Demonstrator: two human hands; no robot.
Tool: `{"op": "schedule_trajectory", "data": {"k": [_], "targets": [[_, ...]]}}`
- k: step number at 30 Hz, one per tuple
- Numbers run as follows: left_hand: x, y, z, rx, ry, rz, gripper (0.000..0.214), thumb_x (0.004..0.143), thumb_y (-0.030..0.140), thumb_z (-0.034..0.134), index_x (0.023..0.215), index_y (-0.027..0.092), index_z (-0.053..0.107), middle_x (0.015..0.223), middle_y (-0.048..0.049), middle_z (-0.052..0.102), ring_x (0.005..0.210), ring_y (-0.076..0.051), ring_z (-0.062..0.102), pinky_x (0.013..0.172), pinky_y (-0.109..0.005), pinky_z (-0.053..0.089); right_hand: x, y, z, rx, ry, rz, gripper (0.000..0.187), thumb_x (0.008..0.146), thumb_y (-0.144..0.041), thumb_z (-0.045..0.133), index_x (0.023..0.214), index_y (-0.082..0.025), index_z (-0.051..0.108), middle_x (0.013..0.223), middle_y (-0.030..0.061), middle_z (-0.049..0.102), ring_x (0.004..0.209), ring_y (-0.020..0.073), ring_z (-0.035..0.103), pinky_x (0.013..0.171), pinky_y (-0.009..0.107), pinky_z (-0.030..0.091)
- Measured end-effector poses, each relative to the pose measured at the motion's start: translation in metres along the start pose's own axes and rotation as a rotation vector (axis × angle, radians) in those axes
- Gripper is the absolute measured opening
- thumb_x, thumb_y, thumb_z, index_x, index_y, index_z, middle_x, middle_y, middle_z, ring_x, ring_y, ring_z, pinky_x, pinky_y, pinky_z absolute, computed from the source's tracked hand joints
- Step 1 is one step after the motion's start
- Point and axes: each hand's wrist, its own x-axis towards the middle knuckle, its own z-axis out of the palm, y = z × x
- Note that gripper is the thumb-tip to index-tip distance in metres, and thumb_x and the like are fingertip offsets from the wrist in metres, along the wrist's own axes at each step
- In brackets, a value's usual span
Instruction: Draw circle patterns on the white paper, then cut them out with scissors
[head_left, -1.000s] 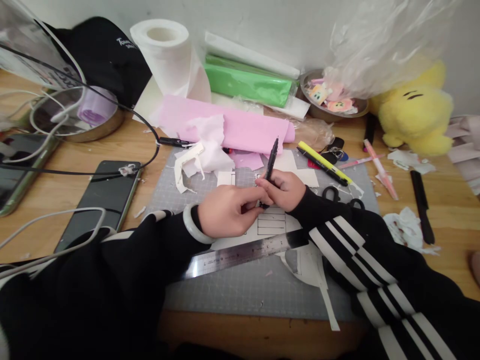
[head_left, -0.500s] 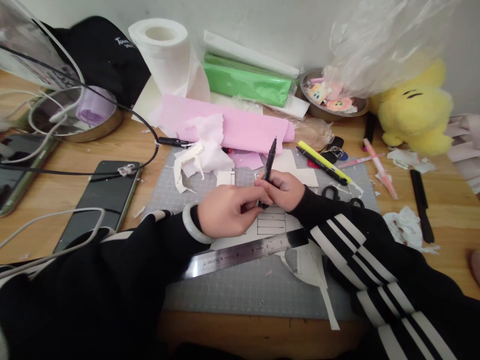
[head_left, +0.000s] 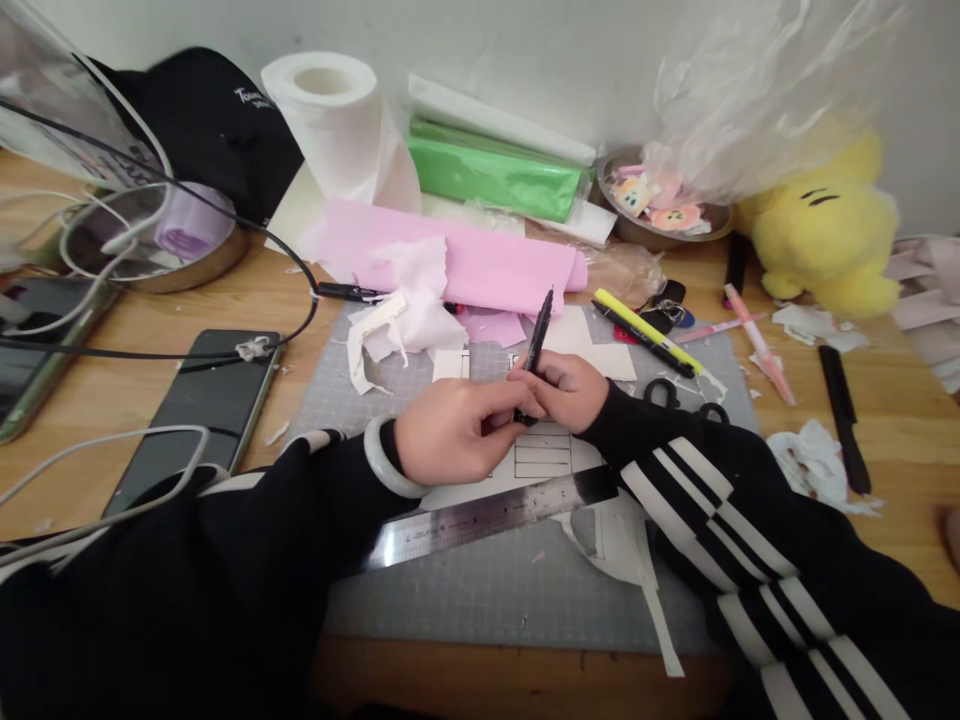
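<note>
A black pen (head_left: 538,335) stands nearly upright between my hands, its thin tip pointing up and away. My right hand (head_left: 568,388) is closed round its barrel. Fingers of my left hand (head_left: 459,430) pinch together at the pen's lower end, touching the right hand; whether a cap sits there is hidden. Beneath them lies white paper (head_left: 544,455) with black ruled boxes, partly covered by my hands. A steel ruler (head_left: 480,515) lies slantwise across the paper's near edge, on a grey cutting mat (head_left: 450,600).
Black-handled scissors (head_left: 660,392) lie by my right sleeve, a yellow marker (head_left: 637,318) beyond them. Cut paper scraps (head_left: 611,545) rest on the mat. Pink paper (head_left: 480,265) and a paper roll (head_left: 330,130) stand behind. A phone (head_left: 210,400) and cables are at left.
The whole view has shifted slightly, so things appear a little lower. Both hands keep almost the same hold on the pen.
</note>
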Motion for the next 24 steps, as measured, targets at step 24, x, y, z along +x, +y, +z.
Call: {"op": "schedule_trajectory", "data": {"k": [24], "targets": [[0.003,-0.0043,0.0042,-0.139,0.035,-0.086,0.013,0.079,0.017,0.053,0.09,0.017,0.061,0.05,0.0094,0.038,0.044,-0.005,0.035,0.045,-0.016,0.03,-0.0045,-0.0006,-0.001,0.116,0.305,0.065,0.038,0.085,-0.053,0.043,0.075,-0.018,0.054,0.047,-0.0049,0.045,0.04,0.0078,0.044,0.042,0.02,0.038]]}}
